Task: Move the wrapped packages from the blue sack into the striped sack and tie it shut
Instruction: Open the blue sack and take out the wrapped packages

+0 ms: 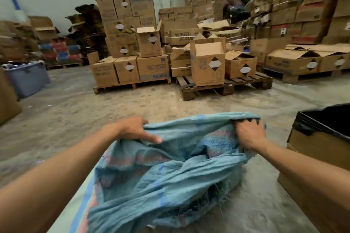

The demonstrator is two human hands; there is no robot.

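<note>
A blue woven sack (170, 176) lies crumpled on the floor in front of me, its mouth held apart. My left hand (136, 128) grips the left part of its rim, thumb laid over the fabric. My right hand (250, 134) grips the right part of the rim, fingers curled over the edge. Beneath the blue sack, at lower left, a pale sack with blue and red stripes (83, 200) shows along one edge. Inside the blue sack I see only folds of fabric; no wrapped packages are visible.
A cardboard box lined with a black bag (320, 138) stands close on the right. Pallets (223, 85) stacked with cartons fill the far side. A grey-blue plastic tub (26, 79) and a brown box stand at left. Bare concrete floor (94, 111) lies between.
</note>
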